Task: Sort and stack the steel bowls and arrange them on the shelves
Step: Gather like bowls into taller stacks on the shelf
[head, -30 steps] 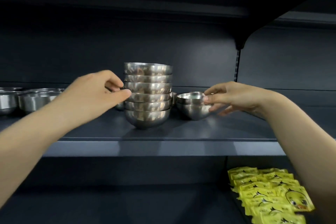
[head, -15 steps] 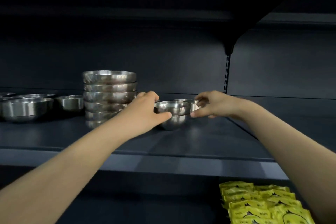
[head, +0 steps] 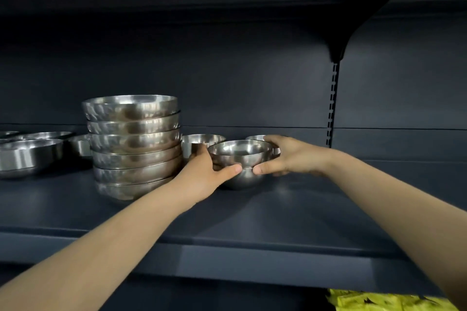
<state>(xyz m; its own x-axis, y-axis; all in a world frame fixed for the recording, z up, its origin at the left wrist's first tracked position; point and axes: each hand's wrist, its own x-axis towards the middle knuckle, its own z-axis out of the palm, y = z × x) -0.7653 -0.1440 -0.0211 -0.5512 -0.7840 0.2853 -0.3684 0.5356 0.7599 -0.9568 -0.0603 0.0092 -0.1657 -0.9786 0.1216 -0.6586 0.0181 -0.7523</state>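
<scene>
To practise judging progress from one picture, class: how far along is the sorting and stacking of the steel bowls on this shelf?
Done: a tall stack of larger bowls stands on the shelf. In hand: the left hand and right hand grip a small bowl nested in a lower bowl. Left: loose bowls behind them and wider bowls at the far left await stacking.

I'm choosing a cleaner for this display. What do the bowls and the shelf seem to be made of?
Small bowls and tall stack: polished metal, likely steel, judging by mirror-like reflections. Shelf: matte dark grey, probably painted metal; it shows only a dull sheen.
</scene>
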